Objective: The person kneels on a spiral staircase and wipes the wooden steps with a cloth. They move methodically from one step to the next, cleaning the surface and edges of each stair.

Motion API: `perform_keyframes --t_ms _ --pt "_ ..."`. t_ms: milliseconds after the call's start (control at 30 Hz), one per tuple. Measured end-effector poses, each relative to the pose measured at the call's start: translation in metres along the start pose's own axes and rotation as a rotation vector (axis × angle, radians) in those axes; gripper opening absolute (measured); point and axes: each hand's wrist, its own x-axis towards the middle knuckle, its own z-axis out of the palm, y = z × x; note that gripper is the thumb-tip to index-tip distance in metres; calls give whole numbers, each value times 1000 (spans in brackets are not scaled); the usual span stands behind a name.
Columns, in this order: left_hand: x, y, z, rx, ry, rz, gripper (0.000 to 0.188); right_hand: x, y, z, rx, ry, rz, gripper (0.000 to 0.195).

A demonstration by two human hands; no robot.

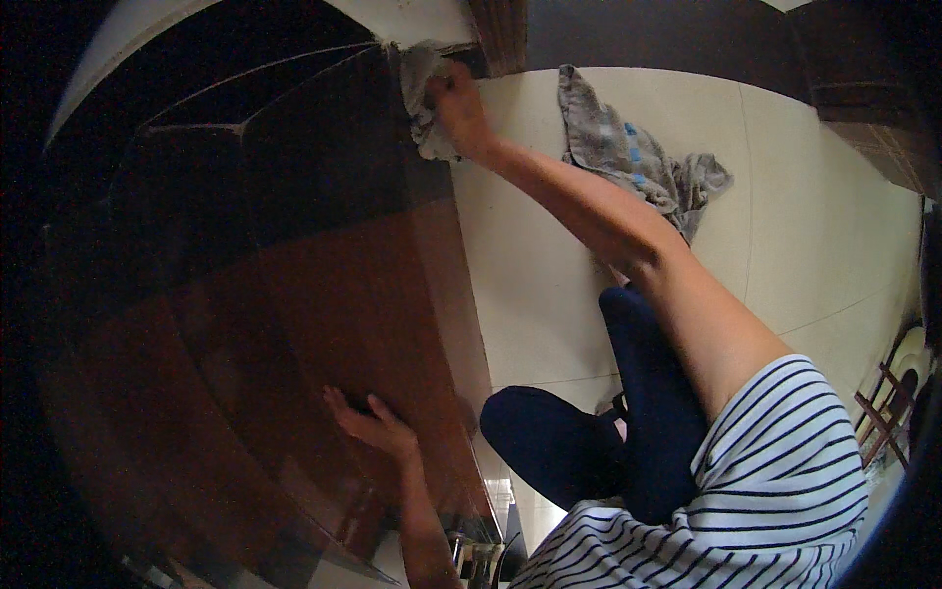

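Observation:
My right hand [462, 110] reaches far forward and presses a grey cloth [428, 140] to the bottom corner of a dark, glossy wood-coloured panel [346, 287]. Part of this cloth is hidden under the blurred fingers. Lower down, my left hand [377, 428] is at the panel with its fingers spread and nothing in it. Whether its palm touches the surface is hard to tell. To the right of my right forearm, a second grey cloth [625, 151] with blue marks lies crumpled on the pale tiled floor [541, 316].
My bent knees [544, 434] in dark trousers are close to the panel. A brown wooden post [500, 37] and a dark baseboard [655, 44] stand beyond the cloths. Some crossed brown bars [887, 412] are at the right edge. Glassy objects [478, 556] sit near my left forearm.

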Motion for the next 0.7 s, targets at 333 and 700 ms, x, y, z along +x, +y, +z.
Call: perform_keyframes --t_ms 333,700 --pt "3 5 3 62 -9 33 61 -82 -35 -33 -130 -190 -337 51" --pt "4 8 -2 -18 -46 22 65 -41 -43 -26 -61 -115 -538 51"
